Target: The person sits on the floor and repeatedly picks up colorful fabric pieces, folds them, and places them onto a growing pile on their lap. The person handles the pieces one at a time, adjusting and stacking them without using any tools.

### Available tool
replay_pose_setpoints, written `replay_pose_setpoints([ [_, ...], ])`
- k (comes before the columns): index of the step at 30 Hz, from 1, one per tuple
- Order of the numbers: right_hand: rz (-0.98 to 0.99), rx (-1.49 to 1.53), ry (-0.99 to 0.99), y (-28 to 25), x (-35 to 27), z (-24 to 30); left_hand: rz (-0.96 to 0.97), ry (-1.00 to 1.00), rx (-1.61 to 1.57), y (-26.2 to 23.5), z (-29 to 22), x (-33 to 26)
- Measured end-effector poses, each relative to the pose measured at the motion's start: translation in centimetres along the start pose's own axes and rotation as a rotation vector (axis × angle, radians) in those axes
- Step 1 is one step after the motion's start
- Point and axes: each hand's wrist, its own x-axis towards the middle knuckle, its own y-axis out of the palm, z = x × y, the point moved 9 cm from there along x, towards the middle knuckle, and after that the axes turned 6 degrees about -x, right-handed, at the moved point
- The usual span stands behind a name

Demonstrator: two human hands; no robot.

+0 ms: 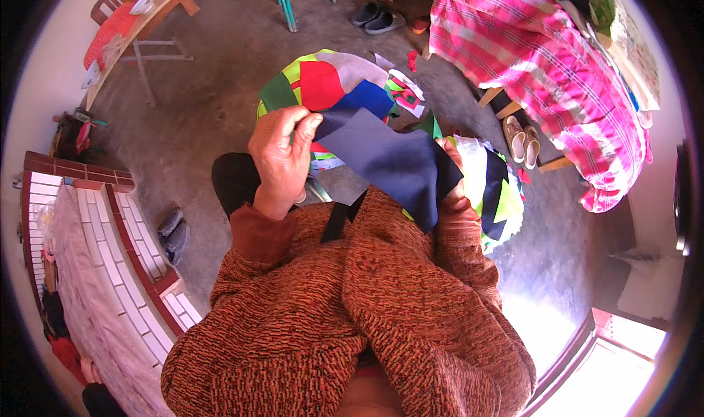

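A dark navy piece of cloth (389, 156) is stretched between my hands above my lap. My left hand (282, 153) pinches its upper left corner between thumb and fingers. At the other end, my right hand (456, 186) grips the cloth, its fingers partly hidden behind the fabric. Just beyond lies a round heap of cloth pieces, with a red piece (320, 85), a blue piece (369, 96) and a dark green piece (277, 94) on top. Beside my right hand sits a second heap of white, lime and black cloth (502, 204). A black strip (335, 221) rests on my lap.
Small scraps (405, 90) lie on the concrete floor past the heaps. A pink checked cover (528, 72) drapes furniture at the right, with pale shoes (521, 142) below it. Dark slippers (378, 19) are at the back, grey ones (174, 233) at the left. A wooden table (139, 32) stands far left.
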Motion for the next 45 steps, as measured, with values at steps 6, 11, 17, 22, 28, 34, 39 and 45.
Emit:
replay_pose_setpoints([
  [6, -0.06, 0.036, 0.016, -3.0, 0.0, -0.8, 0.004, 0.258, 0.232, -0.8, -4.7, 3.6],
  [11, -0.067, -0.124, -0.051, -4.1, 0.6, -0.6, 0.17, -0.114, -0.163, 1.2, -1.5, 7.5],
  [17, -0.104, -0.251, -0.095, -3.4, 0.2, 0.6, 0.259, -0.245, -0.395, 5.2, 1.7, 12.9],
  [22, -0.083, -0.278, -0.083, -1.5, -0.2, 1.0, 0.225, -0.323, -0.595, 9.1, 5.6, 17.4],
  [28, -0.094, -0.33, -0.086, -2.1, -0.2, 1.3, 0.006, -0.396, -1.011, 7.0, 9.1, 19.3],
  [34, -0.08, -0.352, -0.09, -2.0, 0.1, 1.1, -0.207, -0.71, -0.693, 2.5, 21.2, 9.1],
  [39, -0.076, -0.347, -0.096, -2.2, 0.3, 0.7, -0.358, -1.023, -0.724, 0.4, 27.8, -5.0],
  [45, -0.08, -0.409, -0.07, -2.7, 0.4, 0.5, -0.491, -1.106, -0.78, -0.4, 29.7, -9.5],
])
